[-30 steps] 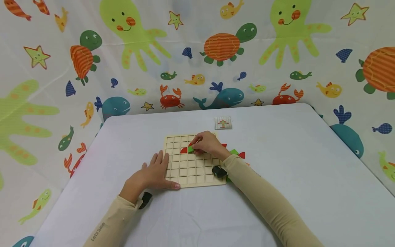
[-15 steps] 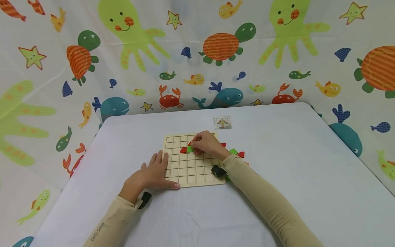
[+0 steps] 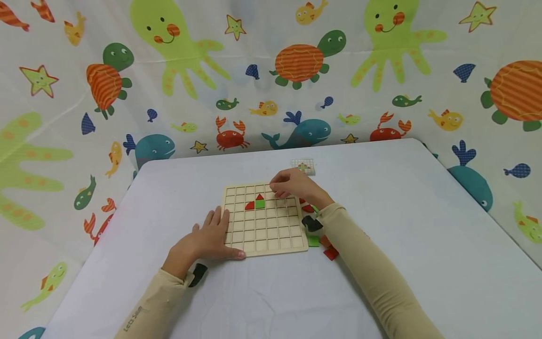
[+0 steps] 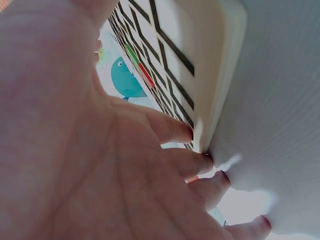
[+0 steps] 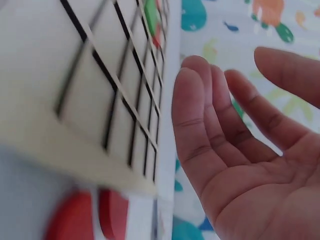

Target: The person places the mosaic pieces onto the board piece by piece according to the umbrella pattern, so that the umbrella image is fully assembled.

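Observation:
A pale wooden grid board (image 3: pixel 271 235) lies flat on the white table. In its upper left part sit a green square tile (image 3: pixel 259 204), a red rounded tile (image 3: pixel 250 205) to its left and a red triangle tile (image 3: pixel 259 197) above it. My left hand (image 3: pixel 207 238) rests at the board's left edge, fingers spread, thumb by the lower left corner; in the left wrist view its fingertips (image 4: pixel 205 164) meet the edge. Over the board's upper right part hovers my right hand (image 3: pixel 298 183). The right wrist view shows its fingers (image 5: pixel 190 110) loosely bent, holding nothing.
Loose tiles lie along the board's right side: a green one (image 3: pixel 313 241), a red one (image 3: pixel 331 254) and others partly hidden by the right forearm. Behind the board lies a small pattern card (image 3: pixel 303 165). A sea-animal curtain (image 3: pixel 254 28) hangs beyond the table.
My right hand has let go of the green square tile and moved right and slightly back, uncovering it and the red triangle tile. My left hand stays at the board's edge.

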Demonstrator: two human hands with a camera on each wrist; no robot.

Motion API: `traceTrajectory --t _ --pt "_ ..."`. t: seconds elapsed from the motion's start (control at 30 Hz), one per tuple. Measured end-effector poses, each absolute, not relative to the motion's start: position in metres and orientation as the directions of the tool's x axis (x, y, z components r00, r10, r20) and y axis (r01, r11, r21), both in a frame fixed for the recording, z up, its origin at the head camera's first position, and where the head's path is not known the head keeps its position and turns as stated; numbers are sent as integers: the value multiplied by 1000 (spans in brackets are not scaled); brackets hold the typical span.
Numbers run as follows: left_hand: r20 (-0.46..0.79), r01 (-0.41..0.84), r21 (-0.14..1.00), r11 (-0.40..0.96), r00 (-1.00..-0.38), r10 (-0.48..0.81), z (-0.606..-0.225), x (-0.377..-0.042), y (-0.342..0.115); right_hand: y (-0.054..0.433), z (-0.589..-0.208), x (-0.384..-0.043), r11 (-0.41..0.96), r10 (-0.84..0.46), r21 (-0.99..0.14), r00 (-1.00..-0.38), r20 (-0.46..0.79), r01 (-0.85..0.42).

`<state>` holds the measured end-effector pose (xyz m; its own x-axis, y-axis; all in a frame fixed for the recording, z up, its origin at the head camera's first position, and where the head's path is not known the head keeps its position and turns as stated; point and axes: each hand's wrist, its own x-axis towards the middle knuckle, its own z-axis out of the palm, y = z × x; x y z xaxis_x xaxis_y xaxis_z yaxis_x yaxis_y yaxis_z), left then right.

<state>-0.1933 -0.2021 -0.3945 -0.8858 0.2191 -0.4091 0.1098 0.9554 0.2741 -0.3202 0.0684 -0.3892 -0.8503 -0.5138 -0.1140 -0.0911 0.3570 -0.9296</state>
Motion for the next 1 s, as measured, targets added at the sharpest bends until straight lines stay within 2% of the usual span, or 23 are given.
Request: traceTrajectory --t 0.57,1.0 --pt "-403 111 278 954 -888 220 -396 -194 -202 126 -380 -340 344 -476 -932 -877 -70 -112" --pt "-407 105 279 954 -887 217 -396 -194 -202 150 -388 -348 464 -472 -883 -862 -183 -67"
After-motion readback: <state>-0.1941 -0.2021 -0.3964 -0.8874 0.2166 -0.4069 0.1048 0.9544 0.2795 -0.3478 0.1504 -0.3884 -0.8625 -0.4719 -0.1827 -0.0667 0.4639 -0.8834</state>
